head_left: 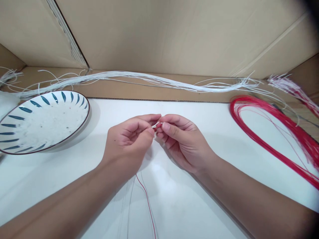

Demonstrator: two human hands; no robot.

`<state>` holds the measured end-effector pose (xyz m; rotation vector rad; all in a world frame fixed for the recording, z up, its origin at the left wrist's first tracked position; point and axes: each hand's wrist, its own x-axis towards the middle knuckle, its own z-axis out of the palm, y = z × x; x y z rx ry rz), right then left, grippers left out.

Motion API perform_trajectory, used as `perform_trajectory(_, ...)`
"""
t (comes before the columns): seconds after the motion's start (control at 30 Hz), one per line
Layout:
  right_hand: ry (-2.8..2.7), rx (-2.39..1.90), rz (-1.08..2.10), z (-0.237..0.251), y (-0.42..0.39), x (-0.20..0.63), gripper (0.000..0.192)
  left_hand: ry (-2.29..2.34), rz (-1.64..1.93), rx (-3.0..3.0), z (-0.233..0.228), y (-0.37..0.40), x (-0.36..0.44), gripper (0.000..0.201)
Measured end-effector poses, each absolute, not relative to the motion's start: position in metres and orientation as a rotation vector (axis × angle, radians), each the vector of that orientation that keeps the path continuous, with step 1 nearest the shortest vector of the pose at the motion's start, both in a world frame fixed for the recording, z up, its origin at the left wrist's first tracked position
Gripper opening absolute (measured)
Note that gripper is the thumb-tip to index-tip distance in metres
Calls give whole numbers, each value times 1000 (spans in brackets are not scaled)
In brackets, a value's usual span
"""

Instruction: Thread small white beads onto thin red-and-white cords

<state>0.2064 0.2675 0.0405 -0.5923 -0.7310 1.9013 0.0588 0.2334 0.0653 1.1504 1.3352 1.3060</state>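
Observation:
My left hand [132, 136] and my right hand [183, 137] meet over the middle of the white table, fingertips almost touching. Between them, thumbs and fingers pinch a small red-and-white piece [157, 125], too small and too covered to make out in full. A thin red wire [147, 196] comes out from beneath my left hand and runs down to the near edge of view. Faint pale strands lie beside that wire. Both hands are closed, and the fingertips partly hide what they hold.
At the left stands an oval white plate [50, 116] with blue-green stripes and small specks inside. A long bundle of white wires [149, 77] lies along the cardboard [159, 91] at the back. A looped bundle of red wires [259, 139] rests on the right.

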Motion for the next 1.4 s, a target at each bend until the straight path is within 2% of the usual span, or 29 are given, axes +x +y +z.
perform_trajectory(1.4, -848, -656, 1861, 40, 267, 206, 15, 1396, 1289, 1295, 64, 235, 59, 21)
